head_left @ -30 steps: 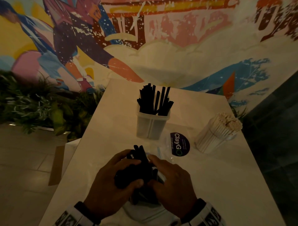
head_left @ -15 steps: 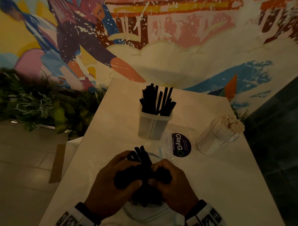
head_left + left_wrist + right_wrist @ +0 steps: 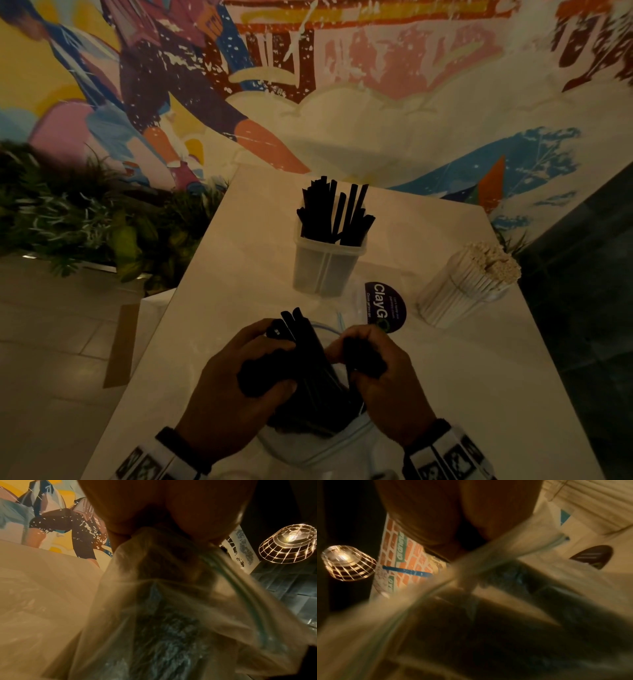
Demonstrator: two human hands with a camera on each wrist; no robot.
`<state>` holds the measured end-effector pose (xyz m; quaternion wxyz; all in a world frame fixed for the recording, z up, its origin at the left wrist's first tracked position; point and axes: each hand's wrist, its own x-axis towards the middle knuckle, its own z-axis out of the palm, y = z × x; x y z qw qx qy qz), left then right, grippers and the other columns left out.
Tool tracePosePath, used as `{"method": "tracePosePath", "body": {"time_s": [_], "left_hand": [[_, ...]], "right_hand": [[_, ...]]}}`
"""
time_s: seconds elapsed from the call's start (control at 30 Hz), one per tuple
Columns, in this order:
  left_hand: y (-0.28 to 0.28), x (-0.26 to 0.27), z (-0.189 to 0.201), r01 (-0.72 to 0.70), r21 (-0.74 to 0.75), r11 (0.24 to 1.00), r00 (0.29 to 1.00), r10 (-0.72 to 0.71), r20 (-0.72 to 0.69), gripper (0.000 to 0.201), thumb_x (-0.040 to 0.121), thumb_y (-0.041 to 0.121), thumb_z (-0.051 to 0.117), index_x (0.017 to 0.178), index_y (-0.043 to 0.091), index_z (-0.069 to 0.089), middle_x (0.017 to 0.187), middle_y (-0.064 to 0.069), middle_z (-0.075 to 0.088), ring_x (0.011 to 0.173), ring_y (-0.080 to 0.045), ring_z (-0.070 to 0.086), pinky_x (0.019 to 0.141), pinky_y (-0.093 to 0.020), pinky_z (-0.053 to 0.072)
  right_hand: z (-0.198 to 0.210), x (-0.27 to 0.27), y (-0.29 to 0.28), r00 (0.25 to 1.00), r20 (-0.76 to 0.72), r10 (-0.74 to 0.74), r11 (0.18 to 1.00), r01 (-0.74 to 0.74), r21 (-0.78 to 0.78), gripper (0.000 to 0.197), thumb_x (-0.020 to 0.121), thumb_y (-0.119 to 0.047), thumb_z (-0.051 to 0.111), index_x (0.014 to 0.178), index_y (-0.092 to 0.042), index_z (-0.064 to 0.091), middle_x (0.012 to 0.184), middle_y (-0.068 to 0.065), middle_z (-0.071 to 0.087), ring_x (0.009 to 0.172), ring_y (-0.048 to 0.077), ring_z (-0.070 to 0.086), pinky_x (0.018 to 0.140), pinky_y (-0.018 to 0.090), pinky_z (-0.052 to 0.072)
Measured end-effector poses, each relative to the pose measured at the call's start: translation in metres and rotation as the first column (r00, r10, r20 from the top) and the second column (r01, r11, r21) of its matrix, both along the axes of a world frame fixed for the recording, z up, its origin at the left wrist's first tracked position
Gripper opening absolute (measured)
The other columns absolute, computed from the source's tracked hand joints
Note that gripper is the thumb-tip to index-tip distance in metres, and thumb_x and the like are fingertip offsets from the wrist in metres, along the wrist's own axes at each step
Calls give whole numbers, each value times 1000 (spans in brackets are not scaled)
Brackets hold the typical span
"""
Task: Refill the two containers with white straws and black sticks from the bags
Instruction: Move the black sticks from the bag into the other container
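Observation:
My left hand point(image 3: 270, 366) grips a bundle of black sticks point(image 3: 308, 370) through a clear zip bag point(image 3: 329, 445) low on the white table point(image 3: 462, 394). A few stick tips point(image 3: 291, 318) poke out of the bag's mouth. Beside it, my right hand point(image 3: 359, 356) is curled on the bag's right edge. In the left wrist view the plastic bag point(image 3: 163, 588) runs up into the left hand point(image 3: 154, 524). The right wrist view shows the bag point(image 3: 505, 550) blurred under the right hand point(image 3: 462, 538). A clear container point(image 3: 327, 270) behind holds black sticks point(image 3: 337, 216). Another container point(image 3: 459, 298) holds white straws point(image 3: 493, 263).
A round dark ClayGo sticker point(image 3: 385, 306) lies on the table between the two containers. A painted wall point(image 3: 376, 102) stands behind the table and green plants point(image 3: 85, 219) to its left. The table's left edge drops to a tiled floor point(image 3: 51, 359).
My hands have drawn slightly apart, the right one moving right with the bag's edge. The stick tips stand a little further out of the bag's mouth.

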<state>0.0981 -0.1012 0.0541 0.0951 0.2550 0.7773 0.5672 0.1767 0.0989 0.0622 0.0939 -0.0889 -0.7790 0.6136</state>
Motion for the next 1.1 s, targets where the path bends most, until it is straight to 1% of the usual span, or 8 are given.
{"method": "tracePosePath", "body": {"time_s": [0.17, 0.37, 0.47, 0.6, 0.73, 0.87, 0.97, 1.1], "left_hand": [[1, 0, 1, 3, 7, 1000, 1000, -2, -3, 46, 59, 44, 68, 104, 44, 64, 124, 32, 50, 111, 10, 53, 88, -3, 41], [2, -2, 1, 8, -9, 1000, 1000, -8, 0, 46, 59, 44, 66, 104, 45, 64, 125, 29, 51, 111, 10, 53, 88, -2, 41], [2, -2, 1, 8, -3, 1000, 1000, -8, -3, 46, 58, 44, 66, 104, 45, 64, 125, 31, 50, 111, 11, 53, 88, -3, 41], [2, -2, 1, -2, 6, 1000, 1000, 2, 0, 46, 57, 45, 66, 103, 45, 65, 125, 32, 49, 111, 11, 53, 87, -3, 42], [1, -2, -1, 4, -4, 1000, 1000, -4, -23, 44, 59, 42, 66, 103, 44, 65, 126, 30, 50, 111, 10, 54, 87, -4, 43], [-1, 0, -1, 11, 2, 1000, 1000, -11, -29, 42, 60, 41, 69, 101, 42, 67, 125, 30, 50, 111, 9, 54, 86, -5, 44], [-1, 1, 1, 11, 13, 1000, 1000, -11, -24, 42, 60, 41, 69, 101, 42, 66, 124, 31, 50, 110, 10, 54, 85, -4, 43], [0, 1, 2, 6, 24, 1000, 1000, -6, -11, 44, 59, 42, 68, 102, 43, 66, 124, 32, 50, 110, 10, 54, 86, -3, 43]], "right_hand": [[-9, 0, 6, 998, 46, -47, 995, 51, -85, 32, 71, 28, 43, 70, -4, 48, 86, 11, 72, 88, 22, 69, 78, 24, 54], [-16, -3, 4, 996, 71, -53, 987, 63, -146, 34, 72, 29, 40, 67, -4, 44, 78, 23, 66, 76, 23, 66, 72, 23, 52], [-16, -1, 0, 998, 63, -16, 994, 22, -104, 20, 74, 12, 51, 70, -8, 48, 85, 13, 68, 81, 19, 66, 76, 22, 52], [-19, 1, -6, 985, 126, 116, 987, -128, 97, 20, 76, -3, 61, 81, -23, 60, 89, -9, 67, 85, 10, 64, 77, 26, 54], [-18, -2, -10, 990, 126, 62, 984, -82, 156, 18, 71, -7, 61, 76, -23, 55, 80, 0, 63, 74, 16, 60, 70, 34, 51], [-11, -3, -11, 987, 115, 111, 988, -122, 91, 29, 70, -5, 58, 87, -29, 59, 91, -11, 64, 84, 0, 62, 74, 15, 48], [-7, -2, -11, 990, 58, 131, 968, -140, 209, 20, 76, -16, 59, 91, -28, 61, 95, -16, 60, 88, -2, 60, 77, 9, 44], [17, -7, -5, 995, -29, 93, 987, -88, 135, 27, 75, -4, 58, 75, -30, 52, 86, -3, 58, 78, 16, 57, 70, 23, 46]]}}
